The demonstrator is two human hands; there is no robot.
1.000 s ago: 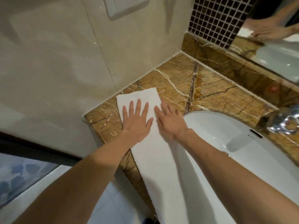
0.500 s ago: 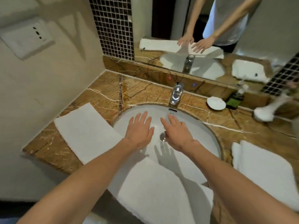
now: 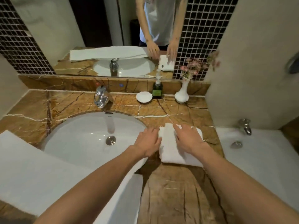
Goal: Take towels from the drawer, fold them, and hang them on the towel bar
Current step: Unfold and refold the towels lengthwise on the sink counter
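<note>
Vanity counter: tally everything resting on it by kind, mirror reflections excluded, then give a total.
Towels: 2, folded towel under both hands, long towel across the sink front
Soap dish: 1
Soap dispenser: 1
Vase of flowers: 1
Total: 5
</note>
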